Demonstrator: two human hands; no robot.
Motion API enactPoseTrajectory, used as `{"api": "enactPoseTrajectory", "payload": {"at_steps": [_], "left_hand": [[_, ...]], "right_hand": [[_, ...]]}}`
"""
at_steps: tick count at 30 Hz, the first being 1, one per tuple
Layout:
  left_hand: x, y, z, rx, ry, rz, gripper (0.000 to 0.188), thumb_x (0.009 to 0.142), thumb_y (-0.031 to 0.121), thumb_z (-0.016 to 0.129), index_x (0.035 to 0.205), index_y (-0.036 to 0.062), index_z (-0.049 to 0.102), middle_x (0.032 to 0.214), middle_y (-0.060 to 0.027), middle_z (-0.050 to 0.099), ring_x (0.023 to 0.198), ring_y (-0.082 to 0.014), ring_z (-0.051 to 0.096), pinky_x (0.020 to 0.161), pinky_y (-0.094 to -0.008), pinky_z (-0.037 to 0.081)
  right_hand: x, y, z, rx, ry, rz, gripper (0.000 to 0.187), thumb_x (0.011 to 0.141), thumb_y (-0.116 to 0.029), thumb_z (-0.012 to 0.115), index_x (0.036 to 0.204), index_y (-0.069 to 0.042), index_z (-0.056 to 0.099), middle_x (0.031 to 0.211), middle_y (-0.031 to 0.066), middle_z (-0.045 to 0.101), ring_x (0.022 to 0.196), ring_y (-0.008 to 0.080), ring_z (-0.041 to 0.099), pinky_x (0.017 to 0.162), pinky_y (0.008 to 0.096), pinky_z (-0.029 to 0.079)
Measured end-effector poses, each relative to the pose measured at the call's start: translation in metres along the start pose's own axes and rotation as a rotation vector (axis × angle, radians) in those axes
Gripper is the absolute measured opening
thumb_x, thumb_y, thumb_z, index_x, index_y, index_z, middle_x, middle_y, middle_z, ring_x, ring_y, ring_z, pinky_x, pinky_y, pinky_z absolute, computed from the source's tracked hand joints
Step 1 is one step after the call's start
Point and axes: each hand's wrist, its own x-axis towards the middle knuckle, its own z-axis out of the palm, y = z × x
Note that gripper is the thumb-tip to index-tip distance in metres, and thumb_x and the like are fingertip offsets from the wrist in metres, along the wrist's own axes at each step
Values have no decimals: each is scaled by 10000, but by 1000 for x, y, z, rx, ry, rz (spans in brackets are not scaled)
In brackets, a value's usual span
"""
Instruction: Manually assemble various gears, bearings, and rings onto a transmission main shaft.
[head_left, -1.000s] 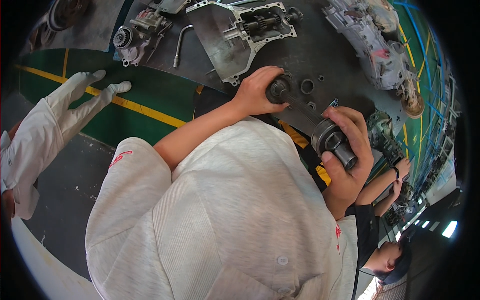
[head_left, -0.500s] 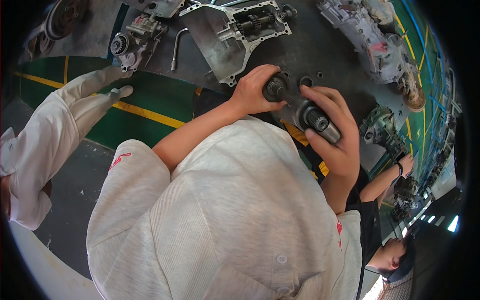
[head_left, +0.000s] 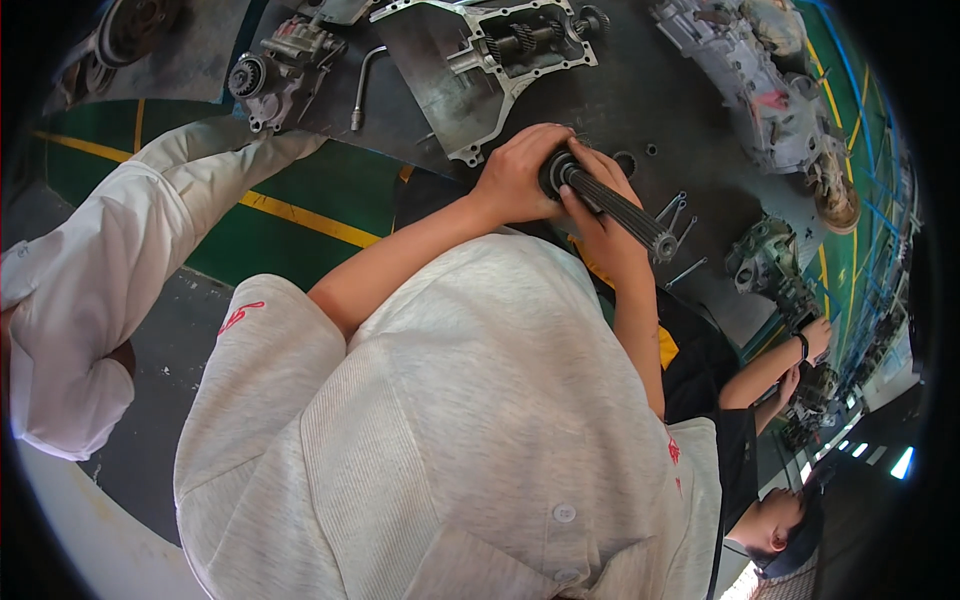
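Note:
A long splined gear shaft (head_left: 625, 215) is in my hands above the near edge of the workbench, its splined end slanting down to the right. My left hand (head_left: 518, 175) is closed round the gear end at the far left of the shaft. The fingers and thumb of my right hand (head_left: 608, 215) close about the shaft next to a dark ring-shaped gear (head_left: 555, 172). Part of that gear is hidden by my fingers. Just beyond my right fingertips, a small toothed gear (head_left: 626, 163) lies on the bench.
An open gearbox housing (head_left: 490, 110) with gears inside lies ahead on the workbench (head_left: 600, 110). A bent-handled socket wrench (head_left: 360, 95) and a pump-like metal assembly (head_left: 285, 75) lie left. Spanners (head_left: 675, 212) and a large transmission casing (head_left: 760, 100) are right. Co-workers stand on both sides.
The thick collar-like part under my right hand no longer shows at the shaft's outer end; the long splines are bare. My right hand has moved left along the shaft, close to my left.

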Motion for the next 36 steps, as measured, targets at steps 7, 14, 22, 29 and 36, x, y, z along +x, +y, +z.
{"api": "enactPoseTrajectory", "payload": {"at_steps": [7,14,22,29,36], "left_hand": [[4,4,-6,-26,-22,-67,780,574,231,926,1262,29,619,1245,-158,682,1155,-344,676,981,-423,548],[1,-1,0,4,36,-88,712,622,204,875,1265,43,617,1220,-164,690,1127,-353,685,960,-424,556],[-5,0,2,51,-41,-47,744,643,178,881,1320,61,594,1252,-147,692,1121,-330,698,950,-407,557],[-6,7,1,-31,-183,-176,830,646,202,931,1362,59,538,1302,-109,659,1163,-227,663,998,-371,535],[-7,13,-9,-31,-222,-149,862,634,208,940,1369,58,516,1298,-130,647,1171,-242,651,1017,-378,521]], "right_hand": [[-6,7,-9,-10,95,-46,504,851,-31,754,1337,-121,655,1210,155,658,987,346,690,866,381,554],[-11,29,29,94,112,-37,580,838,-82,804,1390,-114,629,1018,160,672,871,337,685,779,384,544],[-26,29,41,81,307,55,695,815,-107,826,1461,-112,570,1152,195,703,998,346,716,836,389,563],[-68,30,9,170,168,100,316,858,-169,805,1134,-43,716,1024,155,734,913,298,725,796,356,559],[-77,75,11,945,337,376,157,927,-169,740,983,-32,687,802,2,610,689,69,548,598,227,417]]}}
